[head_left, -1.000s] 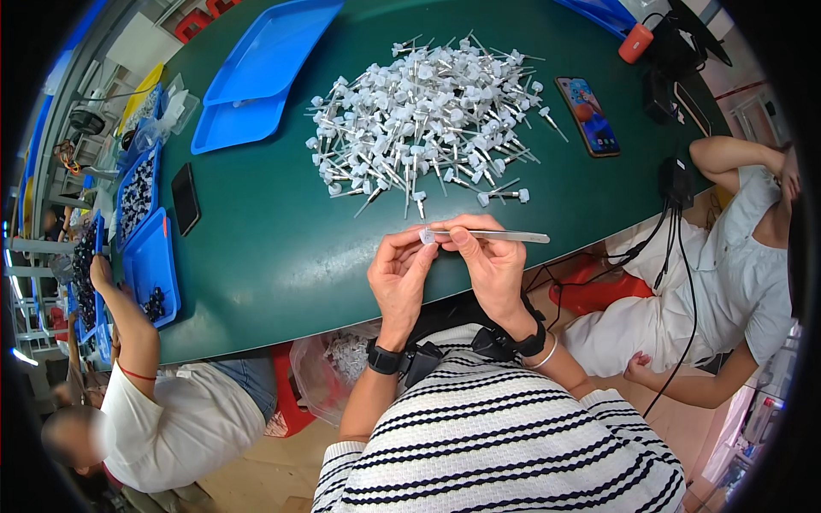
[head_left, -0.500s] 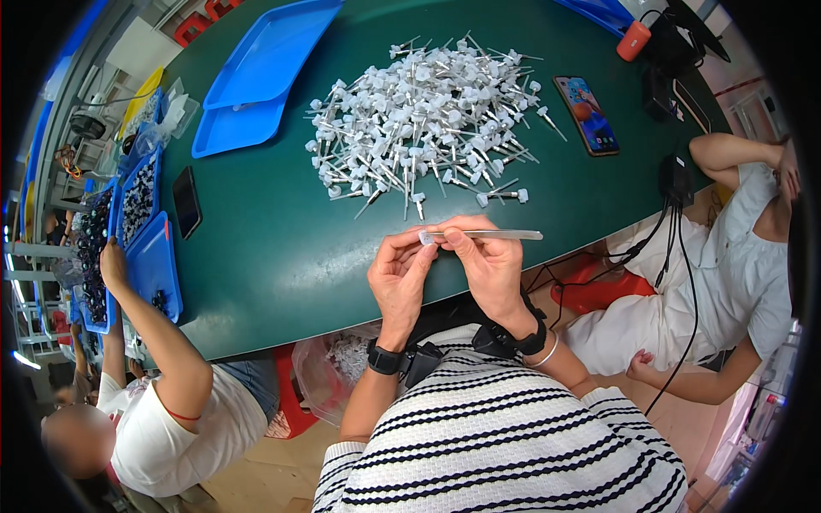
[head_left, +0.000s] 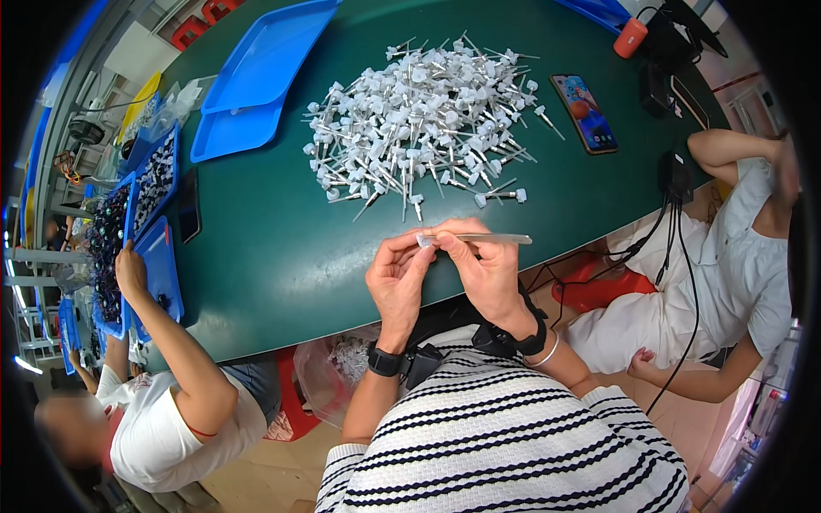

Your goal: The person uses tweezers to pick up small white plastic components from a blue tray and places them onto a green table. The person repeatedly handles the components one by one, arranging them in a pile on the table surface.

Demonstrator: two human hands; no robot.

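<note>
Near the table's front edge, my left hand [head_left: 396,280] pinches a small white plastic piece [head_left: 424,241] between thumb and fingertips. My right hand [head_left: 489,278] is closed on a slim flat metal tool [head_left: 510,238], perhaps tweezers, whose far end sticks out to the right. The tool's other end meets the white piece; the fingers hide the exact contact. Just beyond my hands spreads a large pile of white plastic pieces with thin metal stems [head_left: 419,120]. One loose piece [head_left: 417,202] lies closest to my fingers.
Blue trays [head_left: 256,47] lie at the far left of the green table [head_left: 265,248]. Phones lie left [head_left: 189,205] and right [head_left: 584,113] of the pile. Black cables [head_left: 680,222] hang at the right. Co-workers sit on both sides; the left one's hand [head_left: 130,272] reaches over a blue tray of dark parts.
My right hand and the metal tool have shifted slightly left; my left hand still holds the white piece. At the left, the co-worker's hand and the trays with parts have moved right.
</note>
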